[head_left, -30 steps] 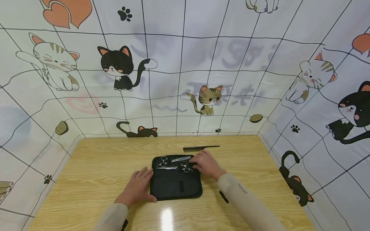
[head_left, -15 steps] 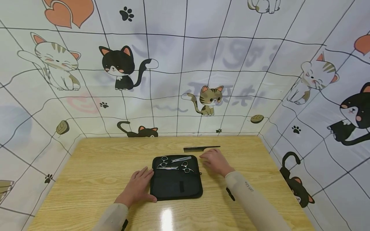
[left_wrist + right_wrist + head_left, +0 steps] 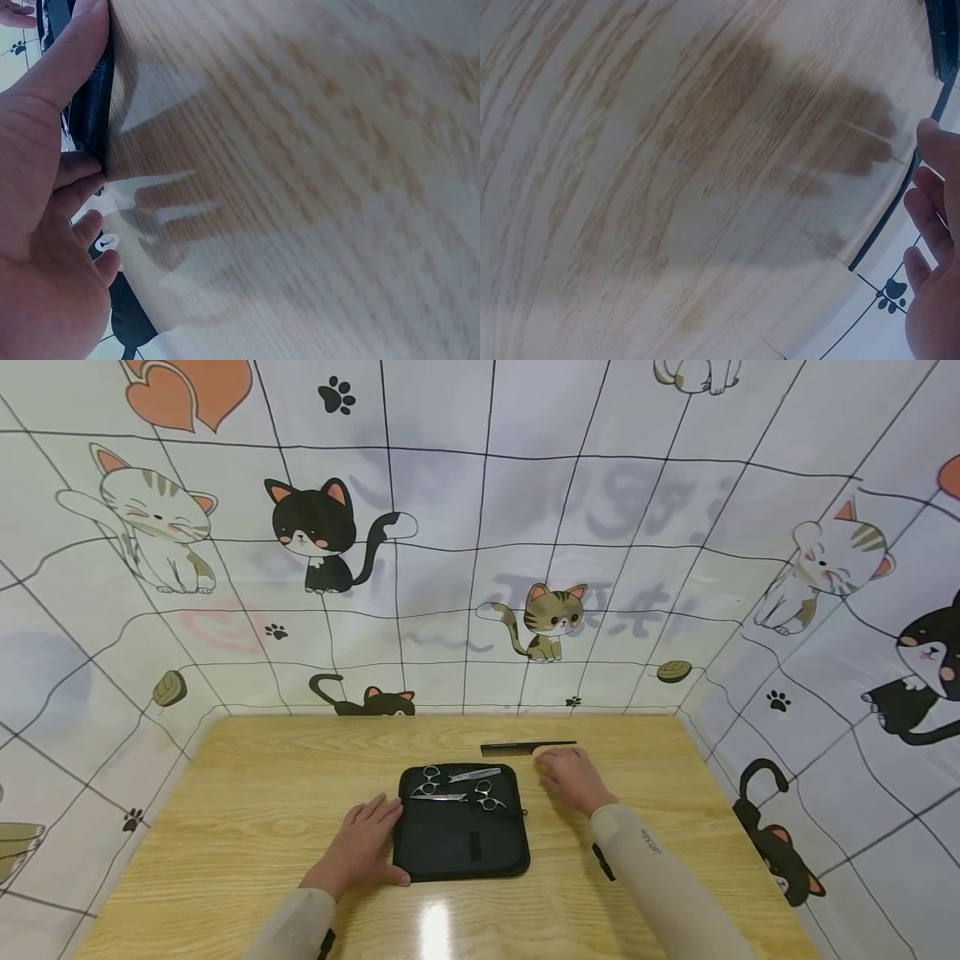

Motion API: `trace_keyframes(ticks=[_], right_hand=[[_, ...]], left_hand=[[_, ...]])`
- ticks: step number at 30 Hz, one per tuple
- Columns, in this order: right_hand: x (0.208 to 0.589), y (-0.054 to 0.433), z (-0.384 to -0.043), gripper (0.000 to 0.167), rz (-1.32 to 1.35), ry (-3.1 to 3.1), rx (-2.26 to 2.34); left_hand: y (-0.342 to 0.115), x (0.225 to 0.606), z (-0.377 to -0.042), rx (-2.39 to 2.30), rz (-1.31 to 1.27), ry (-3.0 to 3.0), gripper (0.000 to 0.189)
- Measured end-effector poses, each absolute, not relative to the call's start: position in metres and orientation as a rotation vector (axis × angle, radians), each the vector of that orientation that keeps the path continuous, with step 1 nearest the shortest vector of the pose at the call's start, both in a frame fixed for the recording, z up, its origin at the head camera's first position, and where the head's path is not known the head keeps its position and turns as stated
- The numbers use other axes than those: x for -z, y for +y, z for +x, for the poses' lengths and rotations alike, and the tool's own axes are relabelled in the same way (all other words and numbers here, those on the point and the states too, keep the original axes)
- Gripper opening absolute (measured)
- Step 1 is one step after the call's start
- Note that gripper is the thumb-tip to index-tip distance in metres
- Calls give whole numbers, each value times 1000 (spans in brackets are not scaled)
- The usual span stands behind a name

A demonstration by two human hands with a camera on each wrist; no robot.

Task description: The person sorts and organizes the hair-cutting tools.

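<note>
Comb [image 3: 512, 749] lies crosswise, tail [image 3: 557, 742] rightward; hands: left hand [image 3: 360, 843] spread, right hand [image 3: 577, 778] unclear

The left hand [image 3: 37, 202] occupies the left side of the view, thumb and nearest fingers against the black case [image 3: 94, 97]. The wood-grained tabletop [image 3: 315, 142] bears a finger-shaped shadow [image 3: 169, 229]. Upper-left corner: right hand [image 3: 18, 15], partly visible.

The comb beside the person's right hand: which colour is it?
The comb is black; the head view shows it best.
</note>
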State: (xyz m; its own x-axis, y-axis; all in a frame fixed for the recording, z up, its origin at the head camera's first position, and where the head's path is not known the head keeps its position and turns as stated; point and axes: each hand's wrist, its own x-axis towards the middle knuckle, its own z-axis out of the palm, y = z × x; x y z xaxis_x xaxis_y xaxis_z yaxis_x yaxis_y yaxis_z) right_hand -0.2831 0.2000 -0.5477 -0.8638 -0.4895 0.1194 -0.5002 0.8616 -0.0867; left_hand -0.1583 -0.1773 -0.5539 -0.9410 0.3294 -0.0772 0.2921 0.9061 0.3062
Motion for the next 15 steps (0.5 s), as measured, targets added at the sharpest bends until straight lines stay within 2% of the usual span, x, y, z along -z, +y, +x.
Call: trace_keyframes(ticks=[15], right_hand=[[550,196,-293,44,684,-3024,-122]], left_hand=[[-177,550,-158,-484,462,2922,112]])
